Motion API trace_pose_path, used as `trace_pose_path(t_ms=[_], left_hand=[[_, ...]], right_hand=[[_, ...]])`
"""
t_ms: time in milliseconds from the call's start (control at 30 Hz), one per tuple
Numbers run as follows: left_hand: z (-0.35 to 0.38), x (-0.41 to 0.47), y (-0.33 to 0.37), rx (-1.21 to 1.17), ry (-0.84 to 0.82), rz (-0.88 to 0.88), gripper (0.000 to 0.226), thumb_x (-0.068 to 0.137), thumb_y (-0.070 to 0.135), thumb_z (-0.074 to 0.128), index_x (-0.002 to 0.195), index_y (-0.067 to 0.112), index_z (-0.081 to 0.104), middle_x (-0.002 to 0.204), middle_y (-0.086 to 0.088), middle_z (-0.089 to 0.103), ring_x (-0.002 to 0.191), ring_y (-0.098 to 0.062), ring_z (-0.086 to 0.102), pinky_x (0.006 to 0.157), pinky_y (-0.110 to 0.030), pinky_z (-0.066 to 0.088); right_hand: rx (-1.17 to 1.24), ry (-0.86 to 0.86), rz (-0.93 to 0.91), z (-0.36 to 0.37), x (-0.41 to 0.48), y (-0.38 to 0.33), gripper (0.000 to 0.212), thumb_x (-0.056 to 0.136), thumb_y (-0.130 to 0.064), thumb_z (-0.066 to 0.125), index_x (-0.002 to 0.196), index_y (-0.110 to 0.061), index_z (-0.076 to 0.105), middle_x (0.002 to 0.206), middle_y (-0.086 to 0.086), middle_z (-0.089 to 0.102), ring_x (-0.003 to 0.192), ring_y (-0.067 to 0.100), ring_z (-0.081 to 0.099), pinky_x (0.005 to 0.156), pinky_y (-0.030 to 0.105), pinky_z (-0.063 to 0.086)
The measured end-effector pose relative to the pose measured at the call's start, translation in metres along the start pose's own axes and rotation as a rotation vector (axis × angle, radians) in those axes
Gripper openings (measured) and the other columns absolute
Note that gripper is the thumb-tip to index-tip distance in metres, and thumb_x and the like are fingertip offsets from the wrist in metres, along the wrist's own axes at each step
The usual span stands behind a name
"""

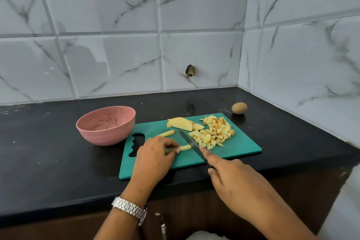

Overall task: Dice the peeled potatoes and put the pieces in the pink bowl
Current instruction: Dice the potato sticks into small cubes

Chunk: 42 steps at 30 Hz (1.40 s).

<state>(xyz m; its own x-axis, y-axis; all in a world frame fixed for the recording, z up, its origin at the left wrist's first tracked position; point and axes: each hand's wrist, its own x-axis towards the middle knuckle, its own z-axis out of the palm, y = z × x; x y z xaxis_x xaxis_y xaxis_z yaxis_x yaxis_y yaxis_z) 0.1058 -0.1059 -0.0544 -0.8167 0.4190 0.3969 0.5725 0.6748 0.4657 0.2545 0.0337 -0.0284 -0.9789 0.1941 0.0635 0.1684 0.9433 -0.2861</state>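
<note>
On the board (243, 149), pinching the sideways potato strip (185, 147) with left hand (153, 160), gripping knife (190, 143) crosswise with right hand (231, 179).

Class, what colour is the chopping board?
The chopping board is teal green; head view.

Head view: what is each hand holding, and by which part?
Left hand pinches a potato strip near its left end. Right hand grips the knife at the handle end, index finger laid along the blade's back.
</note>
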Motion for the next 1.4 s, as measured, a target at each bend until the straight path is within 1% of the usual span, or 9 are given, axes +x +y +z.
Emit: trace_pose_path(t_ms=[200,300,500,600,833,933,1033,1267,1400], left_hand=[[0.000,0.001,-0.001,-0.011,0.000,0.011,0.014,0.088,0.041,0.063,0.100,0.038,0.069,0.098,0.018,0.059,0.095,-0.004,0.049,0.088,-0.032,0.046],[0.000,0.000,0.000,-0.003,0.002,0.016,0.014,0.088,0.040,0.063,0.100,0.037,0.070,0.101,0.016,0.060,0.098,-0.005,0.050,0.090,-0.035,0.046],[0.001,0.000,-0.002,-0.015,0.019,0.035,0.015,0.088,0.040,0.063,0.100,0.036,0.070,0.100,0.016,0.062,0.097,-0.005,0.051,0.089,-0.035,0.047],[0.001,0.000,-0.003,-0.016,0.010,0.035,0.015,0.088,0.040,0.062,0.100,0.036,0.070,0.099,0.017,0.061,0.097,-0.005,0.051,0.089,-0.036,0.047],[0.001,-0.001,-0.003,-0.021,0.017,0.042,0.017,0.088,0.039,0.062,0.102,0.035,0.070,0.104,0.013,0.063,0.099,-0.006,0.052,0.090,-0.035,0.047],[0.001,0.000,-0.004,-0.027,0.007,0.037,0.018,0.089,0.038,0.062,0.104,0.035,0.070,0.105,0.014,0.064,0.101,-0.005,0.052,0.092,-0.034,0.047],[0.001,0.000,-0.004,-0.027,0.001,0.031,0.018,0.089,0.038,0.062,0.105,0.034,0.070,0.106,0.013,0.064,0.101,-0.006,0.052,0.092,-0.035,0.047],[-0.003,-0.001,-0.001,-0.048,-0.012,0.020,0.021,0.089,0.036,0.063,0.109,0.032,0.069,0.107,0.015,0.063,0.096,0.002,0.048,0.090,-0.025,0.046],[-0.004,-0.002,0.001,-0.051,-0.011,0.008,0.021,0.089,0.035,0.063,0.108,0.031,0.070,0.107,0.014,0.064,0.094,0.001,0.049,0.090,-0.026,0.047]], right_hand=[[-0.128,-0.162,0.090,0.000,0.007,-0.011,0.069,0.107,-0.026,0.038,0.153,-0.043,-0.010,0.104,0.000,0.053,0.090,0.013,0.057,0.079,0.032,0.050],[-0.169,-0.166,0.095,0.003,0.012,-0.015,0.075,0.105,-0.020,0.043,0.154,-0.040,-0.010,0.098,0.001,0.047,0.085,0.014,0.052,0.074,0.032,0.048],[-0.130,-0.072,0.059,0.003,0.016,-0.013,0.064,0.107,-0.028,0.033,0.154,-0.043,-0.008,0.093,-0.002,0.048,0.082,0.013,0.053,0.076,0.033,0.050],[-0.162,-0.107,0.068,0.002,0.011,-0.017,0.069,0.106,-0.025,0.038,0.154,-0.043,-0.009,0.099,0.000,0.048,0.090,0.015,0.056,0.077,0.033,0.050],[-0.173,-0.100,0.071,0.005,0.019,-0.022,0.071,0.105,-0.020,0.039,0.155,-0.040,-0.006,0.096,0.001,0.044,0.085,0.015,0.048,0.065,0.032,0.042],[-0.167,-0.093,0.063,0.005,0.015,-0.022,0.070,0.106,-0.021,0.038,0.154,-0.042,-0.008,0.096,0.000,0.046,0.083,0.014,0.050,0.071,0.032,0.046],[-0.181,-0.075,0.050,0.008,0.009,-0.024,0.069,0.106,-0.022,0.037,0.154,-0.040,-0.009,0.097,-0.001,0.046,0.082,0.013,0.050,0.068,0.030,0.044],[-0.152,-0.090,0.057,0.002,0.015,-0.025,0.067,0.106,-0.021,0.036,0.155,-0.041,-0.006,0.099,0.001,0.050,0.088,0.016,0.055,0.077,0.034,0.050],[-0.179,-0.110,0.053,0.002,0.009,-0.029,0.070,0.106,-0.022,0.038,0.155,-0.040,-0.008,0.099,0.001,0.047,0.089,0.016,0.055,0.075,0.033,0.048]])
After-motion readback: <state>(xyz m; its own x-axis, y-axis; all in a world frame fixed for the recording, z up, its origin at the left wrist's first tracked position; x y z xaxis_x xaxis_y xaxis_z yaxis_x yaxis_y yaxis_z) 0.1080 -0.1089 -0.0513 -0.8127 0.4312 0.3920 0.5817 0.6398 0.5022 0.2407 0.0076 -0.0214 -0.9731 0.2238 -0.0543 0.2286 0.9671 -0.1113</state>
